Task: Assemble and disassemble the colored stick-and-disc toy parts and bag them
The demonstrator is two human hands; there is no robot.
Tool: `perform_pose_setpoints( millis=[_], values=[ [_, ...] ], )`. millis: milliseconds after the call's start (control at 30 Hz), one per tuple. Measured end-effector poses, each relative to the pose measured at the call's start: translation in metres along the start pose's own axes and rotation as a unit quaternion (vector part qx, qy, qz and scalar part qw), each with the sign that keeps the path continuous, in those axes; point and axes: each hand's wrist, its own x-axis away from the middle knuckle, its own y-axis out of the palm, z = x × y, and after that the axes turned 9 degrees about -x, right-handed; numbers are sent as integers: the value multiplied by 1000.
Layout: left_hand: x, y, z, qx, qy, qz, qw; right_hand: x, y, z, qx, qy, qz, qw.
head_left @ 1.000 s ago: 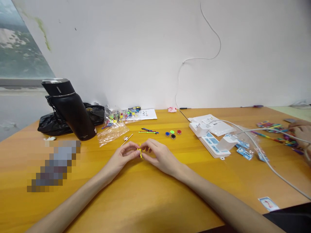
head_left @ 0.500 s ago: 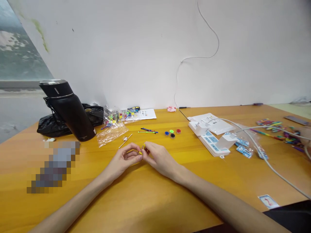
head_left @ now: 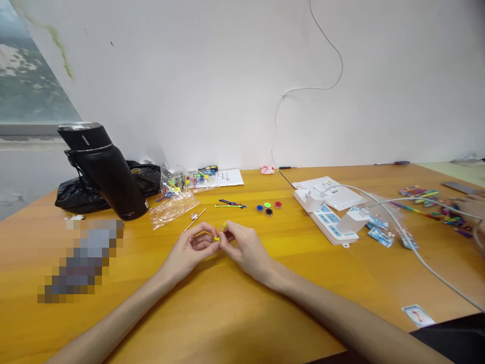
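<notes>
My left hand [head_left: 189, 253] and my right hand [head_left: 248, 253] meet over the near middle of the table. Both pinch a small yellow plastic piece [head_left: 224, 226] between thumb and fingertips. Fingers cover much of it, so whether it is one part or two I cannot tell. Just beyond my left hand lies a thin white stick [head_left: 200, 214] with a small pale piece at its middle. Farther off are thin blue and green plastic sticks [head_left: 230, 205]. To their right sit several small discs, among them a blue one [head_left: 259, 209], a green one [head_left: 267, 205] and a red one [head_left: 278, 205].
A black bottle [head_left: 109, 174] stands at the left before a black bag [head_left: 81, 196]. Clear bags of coloured parts [head_left: 178, 188] lie behind. A power strip [head_left: 329, 225] with white cables occupies the right. Beyond it, another person's hand [head_left: 472, 206] is near coloured sticks [head_left: 420, 194].
My hands stay together on the yellow piece, with only a slight shift of the fingers. At the right edge the other person's hand has come further into view.
</notes>
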Motion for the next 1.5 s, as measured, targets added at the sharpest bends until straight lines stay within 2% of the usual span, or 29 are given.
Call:
perform_pose_setpoints(
  millis=[367, 467, 533, 667, 767, 1033, 1167, 1333, 1500],
  values=[
    [4, 3, 9, -34, 15, 3, 999, -2, 4, -5, -76, 62, 29, 995],
    [5, 2, 10, -47, 21, 9, 999, -3, 1, -6, -69, 60, 17, 996],
    [4, -1, 10, -16, 7, 4, 1000, -4, -4, -6, -71, 47, -7, 996],
    [1, -5, 9, 108, -29, 15, 994, -6, -14, -5, -141, 33, -80, 986],
    [1, -7, 9, 175, -66, 3, 982, -7, -18, -5, -160, 27, -103, 981],
    [4, -7, 12, 188, -82, -11, 979, -5, -16, -10, -208, 86, -109, 968],
    [4, -6, 14, 176, -72, -9, 982, -5, -16, -11, -181, 72, -113, 974],
    [1, -7, 8, 103, -54, 2, 993, -6, -25, -16, -75, 19, -145, 986],
    [0, -9, 3, 45, -55, 17, 997, -4, -26, -17, 7, 9, -130, 991]
  ],
)
